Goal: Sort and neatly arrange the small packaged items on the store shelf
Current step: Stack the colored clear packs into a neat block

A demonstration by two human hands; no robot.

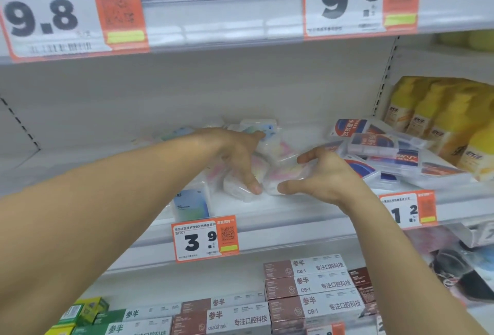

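A loose heap of small clear packets (272,152) with pastel pink, yellow and blue contents lies on the middle of the white shelf (280,209). My left hand (238,152) is spread over the heap's left side, fingers apart, thumb pressing a packet near the front. My right hand (323,174) cups the heap's right side, fingers apart and touching a packet. One blue-labelled packet (191,205) stands upright at the shelf's front edge, left of both hands. More pale packets (179,132) lie behind my left forearm, partly hidden.
Tumbled clear boxes with red and blue labels (387,155) lie right of the heap. Yellow bags (443,120) stand at far right. Price tags 3.9 (204,239) and 1.2 (407,210) hang on the shelf edge. Toothpaste cartons (307,289) fill the shelf below.
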